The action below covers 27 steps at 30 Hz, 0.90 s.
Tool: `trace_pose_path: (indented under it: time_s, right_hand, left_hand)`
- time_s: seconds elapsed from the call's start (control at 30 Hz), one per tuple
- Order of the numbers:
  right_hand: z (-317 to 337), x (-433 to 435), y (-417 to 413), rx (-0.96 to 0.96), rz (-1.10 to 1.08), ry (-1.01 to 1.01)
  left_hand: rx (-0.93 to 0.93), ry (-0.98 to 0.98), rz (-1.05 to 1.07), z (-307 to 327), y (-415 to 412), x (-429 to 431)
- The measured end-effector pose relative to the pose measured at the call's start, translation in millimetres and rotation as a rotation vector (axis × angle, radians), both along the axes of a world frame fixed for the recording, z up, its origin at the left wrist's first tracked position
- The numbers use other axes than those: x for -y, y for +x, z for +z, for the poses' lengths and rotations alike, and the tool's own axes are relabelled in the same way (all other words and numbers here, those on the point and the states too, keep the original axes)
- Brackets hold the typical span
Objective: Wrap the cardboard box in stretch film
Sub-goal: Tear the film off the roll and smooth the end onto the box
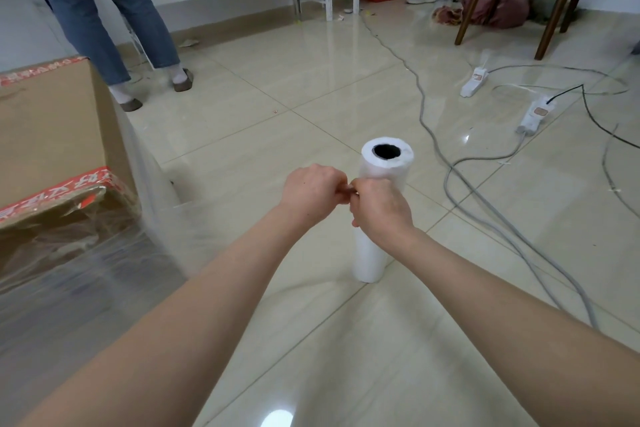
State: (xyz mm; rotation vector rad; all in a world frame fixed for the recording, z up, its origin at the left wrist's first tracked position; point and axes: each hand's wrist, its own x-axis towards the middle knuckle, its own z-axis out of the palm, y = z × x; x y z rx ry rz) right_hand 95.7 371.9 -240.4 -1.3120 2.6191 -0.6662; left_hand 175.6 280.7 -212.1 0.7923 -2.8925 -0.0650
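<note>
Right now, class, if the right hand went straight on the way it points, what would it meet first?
Most likely the left hand: the right hand points forward-left and sits close against the left knuckles. The upright film roll stands just behind, though depth is unclear.

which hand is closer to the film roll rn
Right. The right hand is directly in front of the upright film roll, overlapping its side; the left hand sits just left of it, knuckles meeting the right hand's.

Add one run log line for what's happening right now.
left hand, right hand: touching, pinching film | roll: upright on floor | box: left, partly wrapped
</note>
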Motion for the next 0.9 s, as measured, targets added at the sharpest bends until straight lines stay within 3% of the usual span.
trace_pose_path:
  time_s: [0.13, 0.37, 0.57, 0.7, 0.8, 0.9]
  right_hand:
    - [-4, 1, 2, 0.060, -0.031, -0.041]
    - [-4, 0, 5, 0.174, -0.126, -0.139]
    - [-21, -8, 17, 0.170, -0.034, -0.045]
    - [-35, -9, 21, 0.214, -0.109, -0.244]
    - [-42, -3, 26, 0.258, -0.229, -0.412]
    - [-42, 1, 29, 0.292, -0.286, -0.456]
  left_hand:
    - [-0.017, 0.081, -0.046, -1, 2, 8]
    - [-0.088, 0.624, -0.180, 5, 18, 20]
    - [-0.133, 0.526, -0.082, -7, 30, 29]
    - [-0.097, 0.561, -0.070, -15, 29, 29]
    - [0.011, 0.374, -0.105, -19, 24, 20]
    - [0.072, 0.146, -0.156, -26, 14, 4]
